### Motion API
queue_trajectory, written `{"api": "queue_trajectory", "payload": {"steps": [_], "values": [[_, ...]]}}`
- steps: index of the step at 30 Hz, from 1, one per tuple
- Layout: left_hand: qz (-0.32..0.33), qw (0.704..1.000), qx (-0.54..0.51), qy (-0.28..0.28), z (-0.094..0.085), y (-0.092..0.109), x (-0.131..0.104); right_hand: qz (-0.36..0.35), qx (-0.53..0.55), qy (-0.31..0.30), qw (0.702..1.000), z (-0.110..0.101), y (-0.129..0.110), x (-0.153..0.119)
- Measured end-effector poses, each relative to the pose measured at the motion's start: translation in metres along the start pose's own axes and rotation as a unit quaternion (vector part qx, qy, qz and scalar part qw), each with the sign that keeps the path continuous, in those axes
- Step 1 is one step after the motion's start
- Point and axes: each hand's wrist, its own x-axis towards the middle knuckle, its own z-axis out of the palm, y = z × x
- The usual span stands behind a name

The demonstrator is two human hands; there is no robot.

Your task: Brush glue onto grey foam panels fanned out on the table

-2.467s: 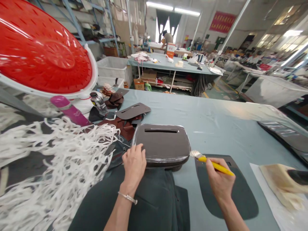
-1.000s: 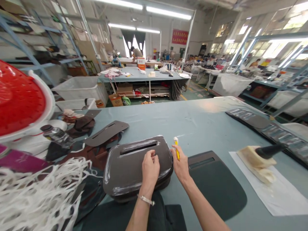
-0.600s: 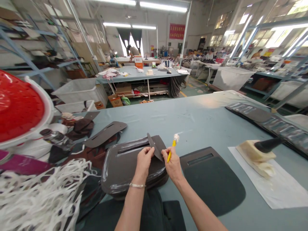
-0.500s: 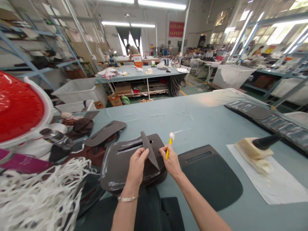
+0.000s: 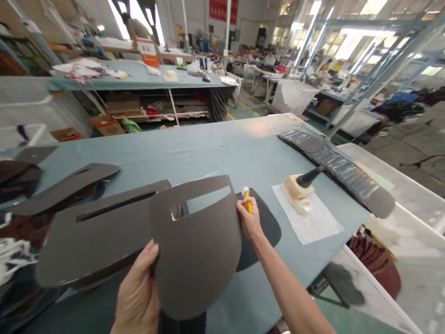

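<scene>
Your left hand (image 5: 137, 290) pinches the slotted panel (image 5: 198, 255) at its left edge, the panel raised above the tabletop (image 5: 208, 146). Your right hand (image 5: 251, 220) is closed around the yellow brush (image 5: 249, 207), fingertips at the panel's right edge; whether they grip it cannot be told. Finding: the brush's whitened tip sits just beside that edge, so a wrist turn could smear the face. Should the right side be unsupported, the panel might swing against the second slotted panel (image 5: 104, 232) lying at left. Beyond, a dark panel (image 5: 267, 225) lies close to the white sheet (image 5: 306, 231) bearing a cream block (image 5: 295, 188); careless brush travel could mark it.
</scene>
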Motion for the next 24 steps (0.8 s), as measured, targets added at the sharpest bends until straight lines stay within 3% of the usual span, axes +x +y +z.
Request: {"api": "queue_trajectory", "payload": {"steps": [3,6,8,11,16,19,24], "values": [[-0.039,0.997,0.070,0.015,-0.011,-0.057,0.024,-0.036,-0.180,0.089,0.979,-0.077,0.022,0.004],[-0.064,0.981,0.182,0.030,-0.025,-0.121,0.044,-0.053,-0.345,0.090,0.933,-0.139,0.049,0.008],[-0.062,0.961,0.265,0.056,-0.032,-0.159,0.054,-0.065,-0.404,0.069,0.910,-0.167,0.066,0.012],[-0.019,0.936,0.341,0.087,-0.040,-0.201,0.064,-0.088,-0.452,0.047,0.886,-0.189,0.087,0.017],[0.025,0.896,0.421,0.143,-0.046,-0.231,0.076,-0.102,-0.487,0.046,0.866,-0.200,0.111,0.023],[0.045,0.855,0.492,0.161,-0.045,-0.235,0.077,-0.096,-0.494,0.045,0.863,-0.204,0.122,0.025],[0.083,0.800,0.576,0.145,-0.032,-0.232,0.070,-0.087,-0.512,0.042,0.854,-0.207,0.126,0.030]]}}
